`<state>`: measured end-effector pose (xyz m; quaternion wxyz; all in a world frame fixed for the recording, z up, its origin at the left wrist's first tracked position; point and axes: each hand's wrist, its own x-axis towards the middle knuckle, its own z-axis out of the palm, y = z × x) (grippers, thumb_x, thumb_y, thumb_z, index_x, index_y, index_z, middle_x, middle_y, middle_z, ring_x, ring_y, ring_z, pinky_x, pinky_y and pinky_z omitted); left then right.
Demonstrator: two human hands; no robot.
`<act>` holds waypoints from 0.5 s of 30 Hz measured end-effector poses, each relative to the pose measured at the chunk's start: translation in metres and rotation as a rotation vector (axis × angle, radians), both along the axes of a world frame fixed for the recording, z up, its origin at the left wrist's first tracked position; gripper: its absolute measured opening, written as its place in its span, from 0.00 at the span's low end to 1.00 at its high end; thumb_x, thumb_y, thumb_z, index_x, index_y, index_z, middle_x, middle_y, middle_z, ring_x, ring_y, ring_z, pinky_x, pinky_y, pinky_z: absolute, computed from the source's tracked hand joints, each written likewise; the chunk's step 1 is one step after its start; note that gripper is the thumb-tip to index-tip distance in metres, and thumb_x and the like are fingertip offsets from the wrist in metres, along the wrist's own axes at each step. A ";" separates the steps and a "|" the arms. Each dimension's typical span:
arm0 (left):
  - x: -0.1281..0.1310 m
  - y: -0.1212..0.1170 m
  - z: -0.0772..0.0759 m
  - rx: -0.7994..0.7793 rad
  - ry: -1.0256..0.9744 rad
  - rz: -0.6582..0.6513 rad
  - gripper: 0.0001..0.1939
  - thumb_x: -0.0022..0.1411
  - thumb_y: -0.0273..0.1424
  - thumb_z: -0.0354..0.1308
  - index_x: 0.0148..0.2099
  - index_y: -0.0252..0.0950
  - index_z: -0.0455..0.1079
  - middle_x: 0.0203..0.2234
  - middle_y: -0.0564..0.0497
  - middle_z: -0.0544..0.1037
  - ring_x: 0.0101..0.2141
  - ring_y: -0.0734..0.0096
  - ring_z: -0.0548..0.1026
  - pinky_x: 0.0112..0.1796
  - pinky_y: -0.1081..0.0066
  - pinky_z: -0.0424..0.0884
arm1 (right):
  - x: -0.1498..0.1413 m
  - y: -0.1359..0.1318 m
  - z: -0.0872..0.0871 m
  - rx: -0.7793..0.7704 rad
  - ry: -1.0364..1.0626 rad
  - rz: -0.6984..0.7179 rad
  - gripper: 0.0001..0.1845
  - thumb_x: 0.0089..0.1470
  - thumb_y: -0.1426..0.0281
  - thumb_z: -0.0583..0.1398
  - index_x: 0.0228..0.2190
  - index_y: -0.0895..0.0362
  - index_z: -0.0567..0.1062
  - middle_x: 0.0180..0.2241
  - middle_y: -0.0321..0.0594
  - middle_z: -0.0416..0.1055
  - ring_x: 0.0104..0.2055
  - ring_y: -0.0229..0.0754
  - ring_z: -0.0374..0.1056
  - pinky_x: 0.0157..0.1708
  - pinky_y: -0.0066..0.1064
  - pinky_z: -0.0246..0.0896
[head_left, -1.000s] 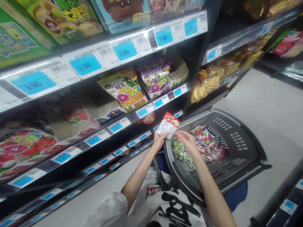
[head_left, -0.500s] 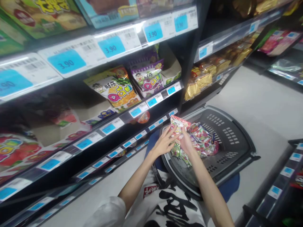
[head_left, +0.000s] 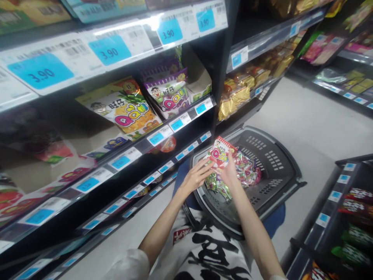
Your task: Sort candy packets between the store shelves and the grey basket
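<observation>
Strawberry-pictured packet (head_left: 9,196) at the left edge, cut off and blurred.

I see open air over the right part of the basket (head_left: 279,155); the left hand (head_left: 196,177), the right hand (head_left: 229,171) and the held packet (head_left: 220,154) block its upper left. My way into the shelving runs between the upper shelf edge (head_left: 140,35) and lower shelf edge (head_left: 169,128), with a yellow packet (head_left: 129,111) and purple packet (head_left: 170,93) inside. A dark upright (head_left: 223,74) closes the right end.
</observation>
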<state>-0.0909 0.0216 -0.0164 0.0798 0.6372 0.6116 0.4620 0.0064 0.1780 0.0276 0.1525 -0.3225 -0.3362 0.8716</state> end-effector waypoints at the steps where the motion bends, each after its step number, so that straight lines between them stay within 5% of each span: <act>1: 0.000 0.000 0.000 0.002 -0.014 0.000 0.33 0.57 0.15 0.56 0.62 0.45 0.68 0.61 0.44 0.70 0.68 0.53 0.56 0.65 0.36 0.53 | 0.000 0.000 0.000 0.002 0.004 -0.006 0.38 0.55 0.37 0.53 0.49 0.56 0.75 0.49 0.48 0.77 0.46 0.51 0.76 0.38 0.40 0.74; 15: 0.000 0.002 -0.001 0.004 -0.014 0.001 0.33 0.58 0.15 0.54 0.63 0.44 0.67 0.61 0.44 0.71 0.68 0.54 0.55 0.65 0.36 0.53 | 0.001 0.002 -0.006 -0.032 0.013 -0.019 0.37 0.54 0.38 0.54 0.49 0.54 0.75 0.50 0.45 0.77 0.46 0.51 0.76 0.38 0.40 0.74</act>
